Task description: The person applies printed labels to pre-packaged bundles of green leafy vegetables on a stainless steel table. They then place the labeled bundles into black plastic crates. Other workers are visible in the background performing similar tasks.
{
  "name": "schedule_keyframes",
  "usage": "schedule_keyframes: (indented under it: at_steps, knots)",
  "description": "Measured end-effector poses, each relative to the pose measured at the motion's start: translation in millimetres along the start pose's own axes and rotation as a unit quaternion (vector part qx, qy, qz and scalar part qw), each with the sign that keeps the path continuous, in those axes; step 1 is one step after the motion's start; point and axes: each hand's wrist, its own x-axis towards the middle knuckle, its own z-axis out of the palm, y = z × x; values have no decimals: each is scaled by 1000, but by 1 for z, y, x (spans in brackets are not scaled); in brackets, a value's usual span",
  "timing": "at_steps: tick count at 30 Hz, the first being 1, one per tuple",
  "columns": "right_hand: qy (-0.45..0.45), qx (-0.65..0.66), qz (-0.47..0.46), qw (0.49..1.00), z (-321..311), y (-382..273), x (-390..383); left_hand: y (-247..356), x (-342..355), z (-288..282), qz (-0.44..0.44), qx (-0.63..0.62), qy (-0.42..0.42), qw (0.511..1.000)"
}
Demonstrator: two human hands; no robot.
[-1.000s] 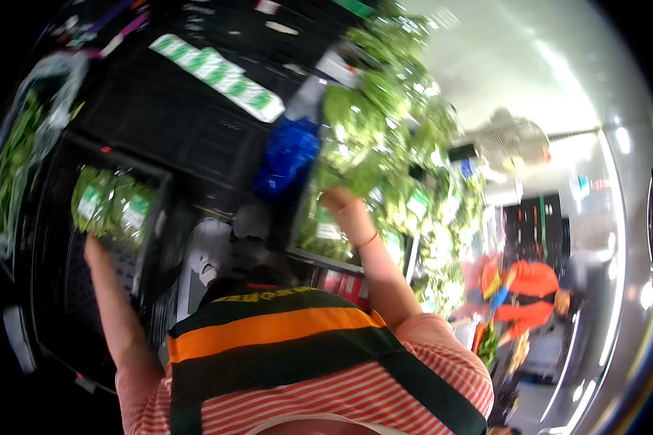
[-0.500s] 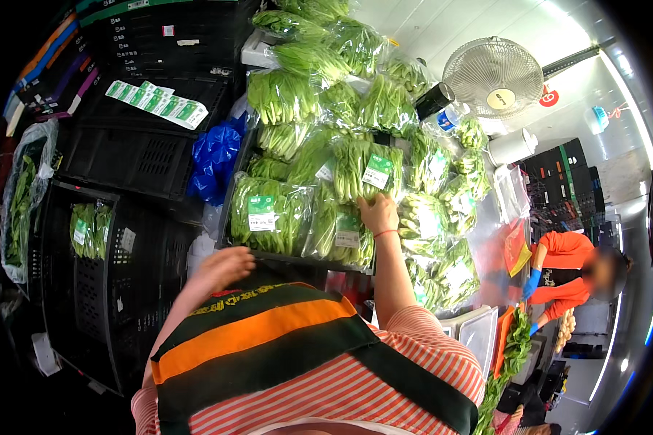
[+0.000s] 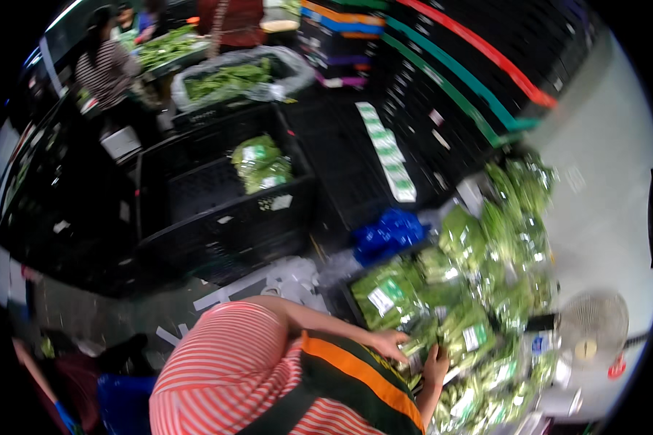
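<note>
Both my hands are at a clear plastic bag of leafy greens (image 3: 418,341) with a label, on the near side of a pile of such bags. My left hand (image 3: 390,345) grips its left edge. From the right, my right hand (image 3: 435,365) has its fingers curled against the other edge; the fingertips are partly hidden. Left of it lies another labelled bag of greens (image 3: 386,293) in a dark crate. A fuller bag with a white and green label (image 3: 466,335) sits just beyond my right hand.
A black crate (image 3: 225,221) at the left holds labelled bags of greens (image 3: 261,163). A strip of green-and-white labels (image 3: 388,154) lies on a black crate surface, near blue plastic (image 3: 390,235). A fan (image 3: 595,326) stands at the right. Other people (image 3: 107,61) are at the far left.
My view has swung left, bringing the black crate to the middle left. My left hand has moved from beside the pile onto the bag; my right hand has shifted to its edge.
</note>
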Motion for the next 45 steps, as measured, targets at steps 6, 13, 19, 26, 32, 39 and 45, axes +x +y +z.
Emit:
schedule_keyframes:
  at_steps: [6, 13, 19, 26, 32, 39, 45]
  knots:
    - [-15, -96, -44, 994, 5, 6, 17, -14, 25, 18, -79, 43, 129, 988]
    - [-110, -79, -81, 988, -55, -29, 72, 46, -11, -24, -143, -185, 145, 961]
    - [28, -348, -200, 915, -57, 43, 183, 40, -63, -90, -59, -359, 212, 907]
    - [-198, -187, 111, 956, -74, 39, 221, 21, -228, -236, 151, -444, 347, 812]
    - [-158, -81, 27, 984, -63, -56, 148, 9, -406, -357, 185, -318, 530, 764]
    - [-46, -253, -63, 964, -46, -230, 93, -235, -436, -487, -124, -156, 727, 657]
    - [-64, 182, -29, 981, 95, -380, 79, -99, -350, -450, -67, -186, 514, 835]
